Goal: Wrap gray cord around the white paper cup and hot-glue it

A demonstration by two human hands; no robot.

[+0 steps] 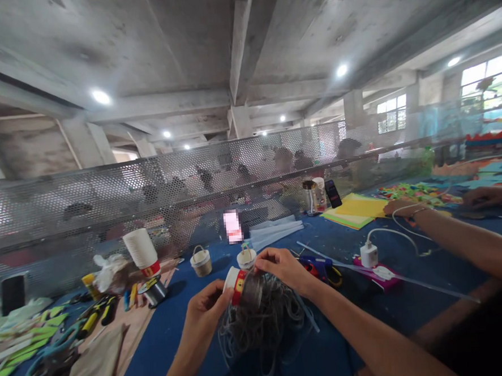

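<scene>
A small paper cup [235, 284] is gripped at its base by the closed fingers of the left hand [204, 310]. The right hand [281, 265] is pinched on grey cord [259, 318] at the cup's side, and the loose tangle hangs just below both sets of fingers. Just beyond the right fingertips two small wound baskets [201, 262] are set on the blue table [348, 250]. Farther left, a stack of cups [141, 250] is seen; right of the fingers, a glue gun [319, 266].

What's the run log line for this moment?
left hand: holds paper cup | right hand: wraps grey cord on cup | surface: blue table
</scene>
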